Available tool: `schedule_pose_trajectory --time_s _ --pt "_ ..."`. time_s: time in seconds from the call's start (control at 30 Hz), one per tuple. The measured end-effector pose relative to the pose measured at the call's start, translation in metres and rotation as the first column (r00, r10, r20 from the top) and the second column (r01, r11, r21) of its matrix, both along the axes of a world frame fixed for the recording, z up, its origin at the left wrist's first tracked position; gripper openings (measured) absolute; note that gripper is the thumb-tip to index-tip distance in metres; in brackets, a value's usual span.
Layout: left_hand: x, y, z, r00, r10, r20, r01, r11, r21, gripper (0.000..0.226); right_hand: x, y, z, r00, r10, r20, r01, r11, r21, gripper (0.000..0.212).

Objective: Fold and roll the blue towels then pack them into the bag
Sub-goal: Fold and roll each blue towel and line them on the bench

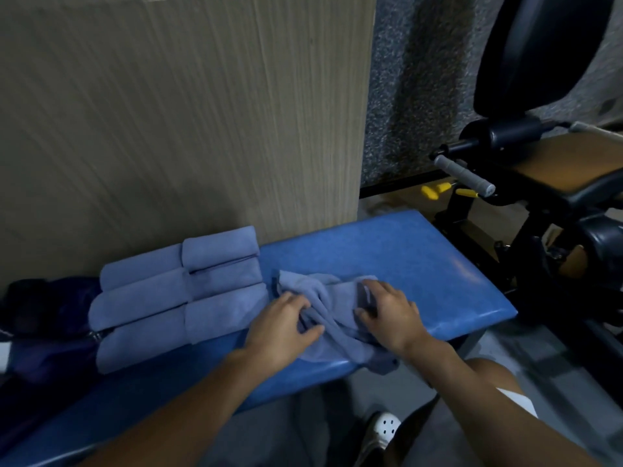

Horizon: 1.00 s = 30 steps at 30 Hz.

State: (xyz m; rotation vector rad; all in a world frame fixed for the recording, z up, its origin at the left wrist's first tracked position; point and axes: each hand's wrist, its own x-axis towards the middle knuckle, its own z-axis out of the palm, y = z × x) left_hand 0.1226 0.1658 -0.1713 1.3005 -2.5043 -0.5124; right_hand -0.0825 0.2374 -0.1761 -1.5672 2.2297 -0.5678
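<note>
A blue padded bench (404,251) is seen across the lower part of the view, backed on the left by a pale wood-grain panel (185,112). A speckled grey wall (404,96) is shown beside the panel. At the right, an exercise machine is made out, with a black cushion (539,55), a grey handle grip (465,175) and a tan seat pad (573,163). Small yellow parts (433,192) are seen beneath the grip. A white perforated shoe (387,428) is seen below the bench.

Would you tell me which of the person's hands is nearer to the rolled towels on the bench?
Left. The left hand grips the crumpled towel right beside the rolled towels; the right hand grips it farther along the bench.
</note>
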Motion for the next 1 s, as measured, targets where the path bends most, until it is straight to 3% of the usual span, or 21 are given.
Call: schedule_pose_trajectory --time_s 0.07,0.13,0.17,0.27,0.4,0.53,0.67,0.73,0.83,0.93,1.0 --pt "0.001 0.003 -0.002 0.993 -0.072 0.091 0.074 0.997 -0.019 0.055 -0.002 -0.005 -0.003 0.999 0.014 0.032 -0.015 0.999 0.041 0.061" --pt "-0.003 0.001 -0.005 0.986 -0.083 0.145 0.086 0.996 -0.012 0.064 -0.002 -0.009 -0.004 0.999 0.004 0.038 -0.005 1.0 0.019 0.033" --pt "-0.006 0.0 -0.006 0.979 -0.088 0.185 0.094 0.995 -0.02 0.062 -0.003 -0.01 -0.004 1.0 -0.008 0.024 0.009 1.0 -0.011 0.018" --pt "-0.014 -0.007 -0.01 0.976 -0.056 0.211 0.064 0.997 -0.033 0.037 -0.007 -0.011 -0.003 0.987 -0.104 0.121 0.118 0.986 -0.12 0.008" --pt "-0.019 -0.015 -0.01 0.996 -0.003 0.09 0.007 0.999 -0.039 0.006 -0.018 -0.011 0.008 0.873 -0.284 0.396 0.349 0.932 -0.099 0.014" --pt "-0.022 -0.018 -0.004 0.999 -0.028 -0.02 0.027 0.997 -0.07 0.01 -0.024 -0.015 0.013 0.722 -0.334 0.606 0.444 0.895 -0.035 0.02" --pt "-0.026 -0.023 0.013 0.978 -0.059 -0.202 0.019 0.981 -0.195 0.007 -0.023 -0.017 0.024 0.627 -0.246 0.739 0.548 0.814 -0.193 0.023" --pt "-0.028 -0.028 0.025 0.949 -0.028 -0.315 -0.044 0.975 -0.22 0.008 -0.027 -0.017 0.034 0.614 -0.221 0.758 0.609 0.743 -0.276 0.018" --pt "-0.027 -0.038 0.039 0.922 -0.001 -0.387 -0.096 0.968 -0.23 0.01 -0.036 -0.012 0.042 0.632 -0.261 0.73 0.625 0.729 -0.28 0.006" --pt "-0.026 -0.043 0.049 0.902 -0.039 -0.431 -0.08 0.964 -0.254 0.013 -0.04 -0.01 0.051 0.64 -0.228 0.734 0.571 0.78 -0.257 0.025" --pt "-0.03 -0.044 0.058 0.882 -0.086 -0.464 -0.048 0.962 -0.27 0.014 -0.035 -0.009 0.058 0.66 -0.121 0.741 0.483 0.824 -0.296 0.036"
